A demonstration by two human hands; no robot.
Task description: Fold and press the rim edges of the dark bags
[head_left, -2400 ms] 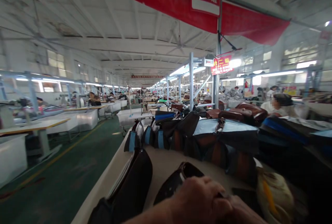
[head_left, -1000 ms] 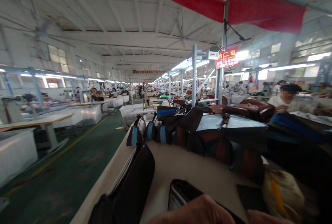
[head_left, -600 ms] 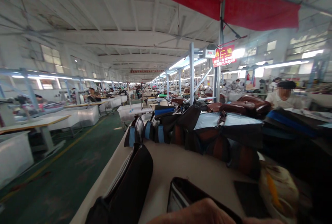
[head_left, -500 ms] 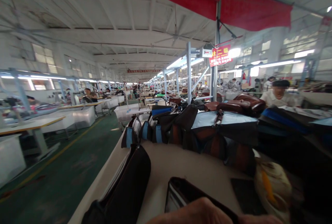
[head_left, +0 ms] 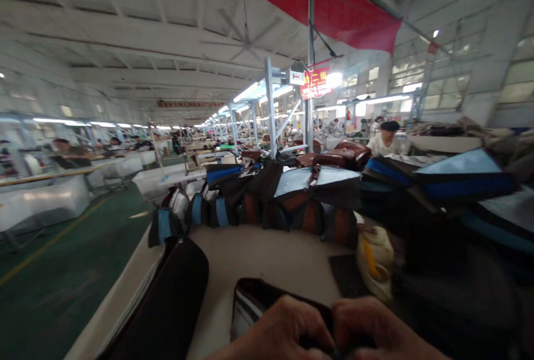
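1. Left hand [head_left: 287, 329] and right hand [head_left: 371, 329] meet knuckle to knuckle, fingers curled tight on the dark brown leather pouch [head_left: 258, 307]
2. The pouch sits low on the beige worktable [head_left: 267, 254], near a black bag [head_left: 167, 304]

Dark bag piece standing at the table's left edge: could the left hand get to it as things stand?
Probably yes. The dark bag piece stands just left of the left hand, with only bare table between. But that hand and the right hand are both closed on the open pouch, so it must let go.
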